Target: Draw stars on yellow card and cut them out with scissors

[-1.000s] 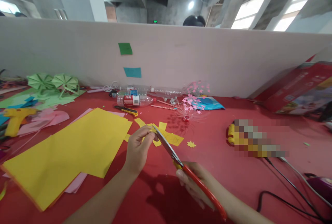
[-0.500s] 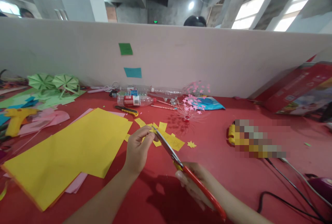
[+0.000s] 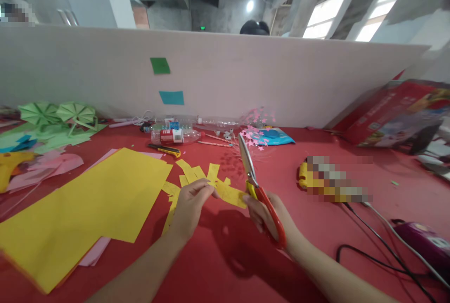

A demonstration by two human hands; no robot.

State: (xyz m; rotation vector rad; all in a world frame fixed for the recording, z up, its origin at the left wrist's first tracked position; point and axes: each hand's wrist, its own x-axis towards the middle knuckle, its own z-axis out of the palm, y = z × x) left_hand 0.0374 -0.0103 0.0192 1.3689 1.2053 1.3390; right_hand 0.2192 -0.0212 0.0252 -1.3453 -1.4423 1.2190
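My right hand [image 3: 263,211] grips red-handled scissors [image 3: 249,162], blades together and pointing up and away. Its fingertips touch the right end of a yellow paper strip [image 3: 230,194]. My left hand [image 3: 190,207] is closed in a pinch at the left part of that strip; a tiny yellow bit shows at the fingertips, its shape hard to make out. Around and behind the left hand lie several yellow paper scraps [image 3: 188,169]. To the left is a large stack of yellow sheets [image 3: 94,195] on the red tabletop.
Plastic bottles [image 3: 170,136], a utility knife [image 3: 165,150] and a pink star decoration [image 3: 255,134] sit along the white partition [image 3: 218,73]. A power strip [image 3: 333,181] with cables [image 3: 369,256] is at right. Left are green paper umbrellas [image 3: 75,113] and a yellow glue gun [image 3: 12,165].
The scissors have moved away from my left fingertips and swung upright. My right hand has come to the strip's right end. The small yellow star on the table no longer shows.
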